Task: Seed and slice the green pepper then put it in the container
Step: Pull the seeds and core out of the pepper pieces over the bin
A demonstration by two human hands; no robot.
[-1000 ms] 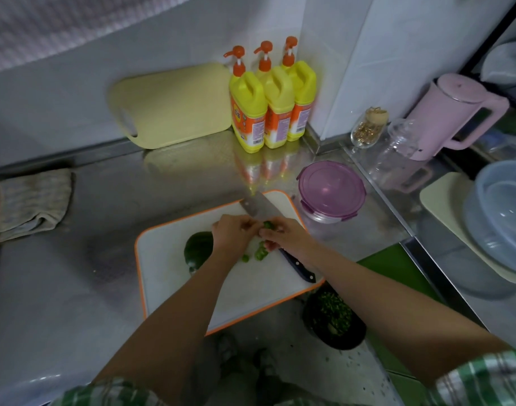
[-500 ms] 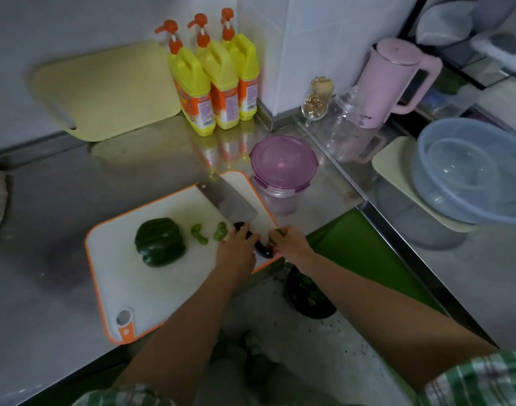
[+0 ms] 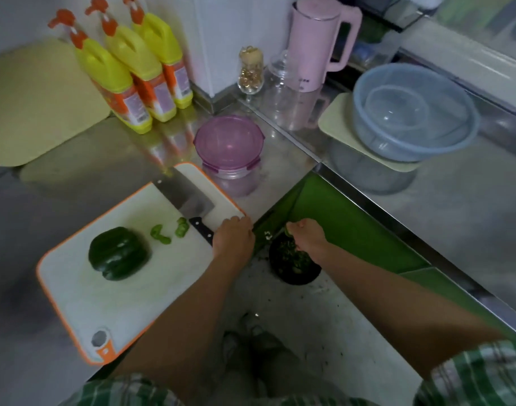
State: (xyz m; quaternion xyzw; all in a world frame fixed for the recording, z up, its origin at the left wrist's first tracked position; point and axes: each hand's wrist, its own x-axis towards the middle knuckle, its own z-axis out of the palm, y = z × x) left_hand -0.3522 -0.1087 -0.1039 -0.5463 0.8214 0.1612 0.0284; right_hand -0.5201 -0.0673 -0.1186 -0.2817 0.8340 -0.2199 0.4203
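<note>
While the left hand (image 3: pixel 234 238) is being rested on the right edge of the cutting board (image 3: pixel 75 294), its fingers are being bent down over the orange rim, right at the end of the black handle of the knife (image 3: pixel 189 197). Whether the board or the handle is actually being gripped cannot be told.

The right hand (image 3: pixel 308 234) is being held out past the counter edge, above a black bin (image 3: pixel 297 278) that is standing on the floor. A small green scrap (image 3: pixel 286 230) is being pinched between its curled fingertips. Chopped green bits are being held inside the bin.

The green pepper (image 3: pixel 118 253) is being left in one large piece on the middle of the board, well apart from both hands. Two small pepper pieces (image 3: pixel 160 234) are lying between it and the knife. The broad blade is being laid flat across the far right corner of the board.

The container (image 3: pixel 229 142) is being kept on the steel counter (image 3: pixel 60 200) just beyond that corner, with its purple lid on. Farther back, three yellow bottles (image 3: pixel 128 68) are being stood against the wall. A pink kettle (image 3: pixel 315 45) and a blue basin (image 3: pixel 412 112) are being kept off to the right.
</note>
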